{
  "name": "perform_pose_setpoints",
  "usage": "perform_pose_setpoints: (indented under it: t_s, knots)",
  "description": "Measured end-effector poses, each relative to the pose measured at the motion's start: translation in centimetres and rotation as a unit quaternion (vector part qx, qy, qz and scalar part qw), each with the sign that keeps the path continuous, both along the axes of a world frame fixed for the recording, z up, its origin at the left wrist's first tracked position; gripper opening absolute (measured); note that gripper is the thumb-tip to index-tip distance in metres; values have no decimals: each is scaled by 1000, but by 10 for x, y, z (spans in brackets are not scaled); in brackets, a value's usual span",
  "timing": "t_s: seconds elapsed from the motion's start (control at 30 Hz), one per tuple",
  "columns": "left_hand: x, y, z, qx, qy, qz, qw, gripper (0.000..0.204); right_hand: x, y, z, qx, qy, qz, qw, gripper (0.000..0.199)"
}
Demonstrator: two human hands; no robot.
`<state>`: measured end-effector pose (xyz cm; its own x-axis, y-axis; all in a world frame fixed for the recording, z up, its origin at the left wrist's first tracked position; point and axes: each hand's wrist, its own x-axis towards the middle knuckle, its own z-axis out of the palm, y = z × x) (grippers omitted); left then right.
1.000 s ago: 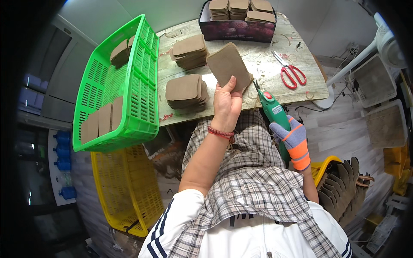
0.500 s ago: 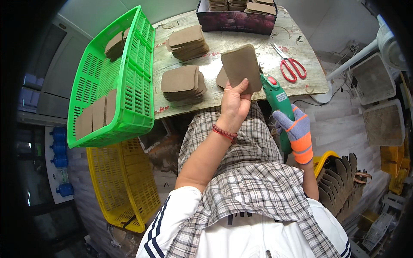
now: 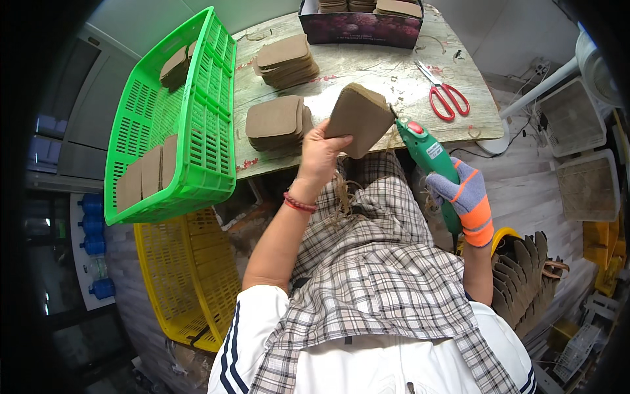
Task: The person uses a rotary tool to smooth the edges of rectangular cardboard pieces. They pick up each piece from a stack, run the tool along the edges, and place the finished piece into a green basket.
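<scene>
My bare left hand [image 3: 321, 154] grips a brown rounded-corner fabric pad [image 3: 359, 121] by its lower left part, thumb on top. The pad is tilted above the table's near edge. In an orange-and-grey glove, my right hand [image 3: 464, 200] is wrapped round a green handheld electric cutter [image 3: 425, 150] with a red button. The cutter's dark tip is right beside the pad's right edge; whether they touch I cannot tell. Thin brown trimmings [image 3: 344, 194] hang over my lap below the pad. Left of the pad stand two stacks of similar pads, a nearer one [image 3: 275, 118] and a farther one [image 3: 283, 56].
Red-handled scissors [image 3: 449, 102] lie on the table [image 3: 482, 98] at right. A dark box [image 3: 359, 29] of pads stands at the back. A green crate [image 3: 213, 148] with pads is at left, above a yellow crate [image 3: 187, 276]. More brown pieces [image 3: 522, 276] stand at lower right.
My left hand has moved left and turned the pad, so it now leans toward the right. My right hand and the cutter have shifted slightly right and down. Trimmings now show over my lap.
</scene>
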<state>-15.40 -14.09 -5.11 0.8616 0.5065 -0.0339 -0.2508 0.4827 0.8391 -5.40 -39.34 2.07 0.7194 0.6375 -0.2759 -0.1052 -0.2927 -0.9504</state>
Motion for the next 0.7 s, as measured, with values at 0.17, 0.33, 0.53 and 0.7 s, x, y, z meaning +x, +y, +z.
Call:
perform_pose_setpoints:
  t_s: [0.17,0.33,0.53,0.7]
  knots:
    - [-18,34,12,71,63,-63,993,38,-5,1,-1,-32,-35,60,997,41]
    - [-29,36,17,62,126,-115,983,39,-11,5,-5,-31,-71,75,994,43]
    - [-38,19,11,43,174,-135,974,38,-15,14,-2,-29,-80,83,993,39]
    - [-43,34,20,186,183,-149,954,38,-16,15,-2,-1,-14,85,996,33]
